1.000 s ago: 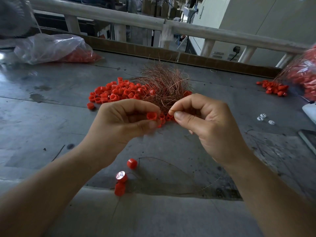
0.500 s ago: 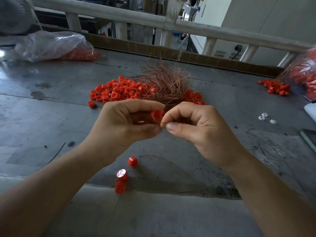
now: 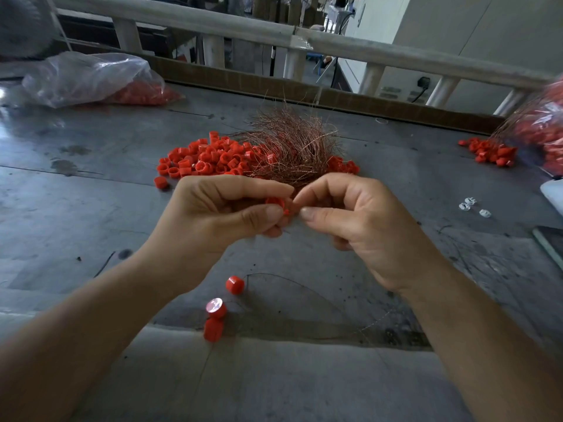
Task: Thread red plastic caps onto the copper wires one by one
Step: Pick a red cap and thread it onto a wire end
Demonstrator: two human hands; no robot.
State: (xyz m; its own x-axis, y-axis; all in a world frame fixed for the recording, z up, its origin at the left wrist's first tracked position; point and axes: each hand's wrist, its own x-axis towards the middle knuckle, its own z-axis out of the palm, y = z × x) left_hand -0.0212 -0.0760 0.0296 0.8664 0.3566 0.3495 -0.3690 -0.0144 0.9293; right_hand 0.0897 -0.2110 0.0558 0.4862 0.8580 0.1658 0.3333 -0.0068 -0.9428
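Note:
My left hand pinches a red cap between thumb and fingers above the grey table. My right hand is right beside it, thumb and forefinger pinched together at the cap, apparently on a thin copper wire that is too fine to make out. Behind the hands lies a tangled bundle of copper wires on a heap of loose red caps. Three more red caps lie near the table's front edge, with a thin wire curving from them.
A clear plastic bag of red caps lies at the back left. Another small heap of caps and a second bag are at the far right. Small white pieces lie to the right. A railing borders the far edge.
Both hands have drawn closer together, the right hand's pinch now meeting the cap held in the left. The view has shifted slightly.

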